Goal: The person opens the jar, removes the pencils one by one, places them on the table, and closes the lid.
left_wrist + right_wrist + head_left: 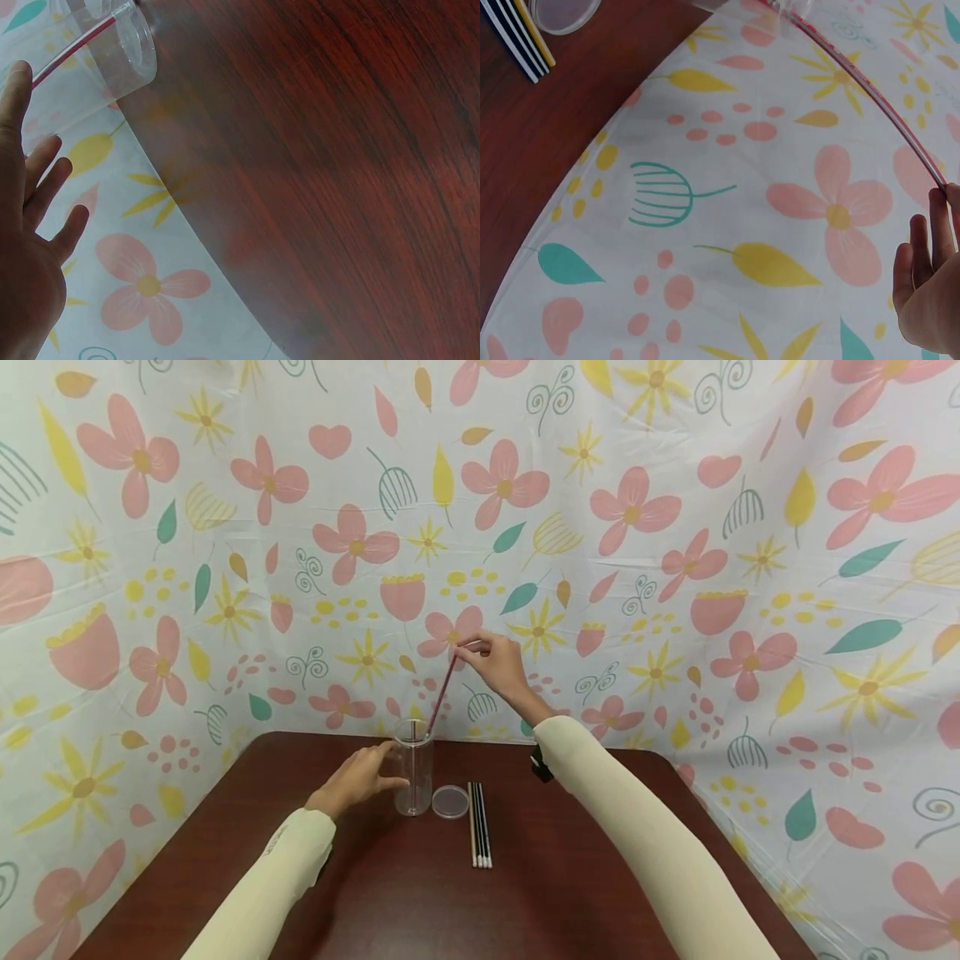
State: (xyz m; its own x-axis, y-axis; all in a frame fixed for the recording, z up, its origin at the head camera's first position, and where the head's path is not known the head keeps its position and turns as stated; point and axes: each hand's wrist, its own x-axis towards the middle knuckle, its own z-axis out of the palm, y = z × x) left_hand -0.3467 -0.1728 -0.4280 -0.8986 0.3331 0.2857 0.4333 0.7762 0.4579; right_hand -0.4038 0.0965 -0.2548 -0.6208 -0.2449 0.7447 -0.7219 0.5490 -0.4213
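Note:
A clear cylindrical jar (423, 781) stands uncovered near the back of the table, with one pencil (75, 46) inside it. My left hand (360, 779) is at the jar's left side, its thumb and fingers spread and right at the wall. In the left wrist view those fingers look fairly straight. Above the jar and to its right, my right hand (491, 662) pinches the upper end of a dark red pencil (442, 692). This pencil slants down to the left, its lower end at the jar's rim.
A round clear lid (450, 802) lies just right of the jar. Beside it several pencils (481, 827) lie in a row, dark ones and a yellowish one, their white ends toward me. Behind the brown table (570, 860) hangs a flowered cloth (525, 485).

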